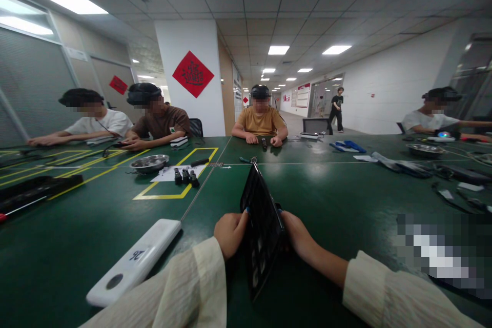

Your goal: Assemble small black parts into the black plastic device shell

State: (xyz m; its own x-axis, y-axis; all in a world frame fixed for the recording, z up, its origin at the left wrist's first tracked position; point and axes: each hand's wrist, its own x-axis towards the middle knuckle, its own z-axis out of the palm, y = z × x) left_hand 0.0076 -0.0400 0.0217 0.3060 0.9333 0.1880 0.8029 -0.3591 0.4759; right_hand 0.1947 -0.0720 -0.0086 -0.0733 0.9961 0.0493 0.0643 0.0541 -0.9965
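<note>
A thin black panel (261, 230) stands on edge in front of me, tilted, with a dark glossy face turned to the left. My left hand (231, 233) grips its near left side, the thumb pressed on the face. My right hand (298, 236) is closed at the opposite side, and its fingers are mostly hidden behind the panel. What kind of panel it is I cannot make out. Beside my left forearm lies a white rounded device (134, 261) marked with a handwritten number.
Ahead to the left are several black cylindrical parts (186, 177) on white paper and a metal bowl (149, 163). A black tray (36, 189) lies far left. Cables and pouches (403, 168) lie right. Co-workers sit around the green table (338, 205); one person (260, 120) faces me.
</note>
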